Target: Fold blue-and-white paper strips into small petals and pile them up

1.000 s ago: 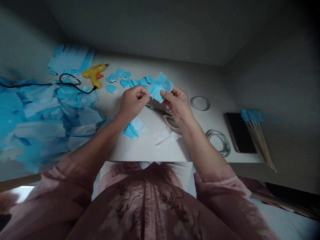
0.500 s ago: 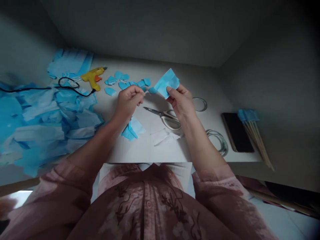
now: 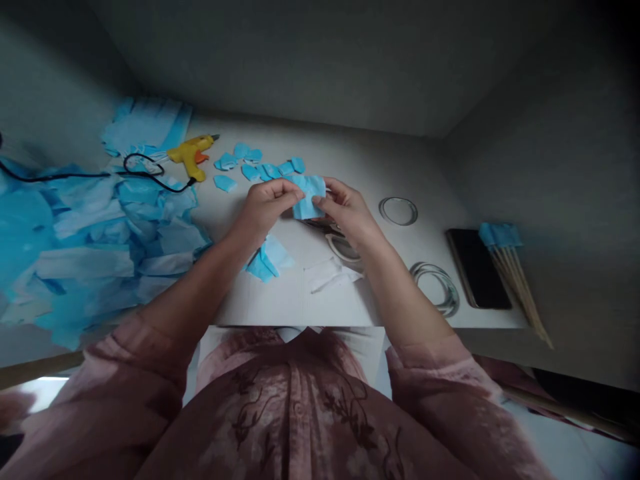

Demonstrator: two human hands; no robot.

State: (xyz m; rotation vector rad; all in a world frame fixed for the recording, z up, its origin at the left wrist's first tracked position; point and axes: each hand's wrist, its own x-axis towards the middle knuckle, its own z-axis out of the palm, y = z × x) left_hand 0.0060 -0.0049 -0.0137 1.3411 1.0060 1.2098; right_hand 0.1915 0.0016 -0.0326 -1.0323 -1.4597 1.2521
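Between my two hands is a small blue fabric piece (image 3: 309,195), held up above the white table. My left hand (image 3: 270,205) pinches its left edge, and my right hand (image 3: 345,205) grips its right side with the thumb on the front. Scissors (image 3: 343,247) lie below, partly covered by my right hand and the fabric. Several small cut blue pieces (image 3: 251,172) are scattered just beyond my left hand. Nearer to me are a folded blue scrap (image 3: 264,261) and white scraps (image 3: 330,275).
A yellow glue gun (image 3: 193,157) with a black cord lies at the left, beside a large heap of blue and white fabric (image 3: 110,233). On the right are wire coils (image 3: 435,288), a wire ring (image 3: 399,211), a phone (image 3: 479,268) and blue-tipped sticks (image 3: 515,280).
The blue fabric piece has come left and lower, and my left hand has moved right to grip its edge. The thin white strip at my left fingertips no longer shows.
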